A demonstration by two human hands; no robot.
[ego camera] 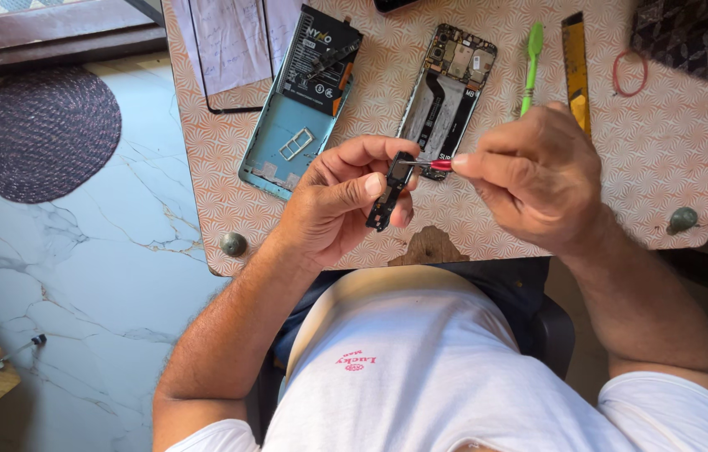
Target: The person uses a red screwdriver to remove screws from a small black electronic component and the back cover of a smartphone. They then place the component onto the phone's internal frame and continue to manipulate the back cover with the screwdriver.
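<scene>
**Small black part held over the desk edge**

The left hand (346,197) is closed on a small black part (389,191), pinched between thumb and fingers and held upright-tilted above the near edge of the table (672,159). The right hand (538,176) is closed in a pinch on a thin red-tipped tool (431,164), whose tip touches the top of the part.

Behind the hands, an opened phone body (448,84) lies face down with its boards exposed. To its left lies a light-blue phone frame (287,142); a black battery (319,63) with a printed label rests in its upper half, and a small metal tray (296,143) lies in its lower half. Paper sheets (233,42) lie further left. A green pry tool (531,67) and a yellow ruler (576,71) lie right of the phone body, with a red rubber band (629,73) and a dark cloth (693,33) beyond.
</scene>
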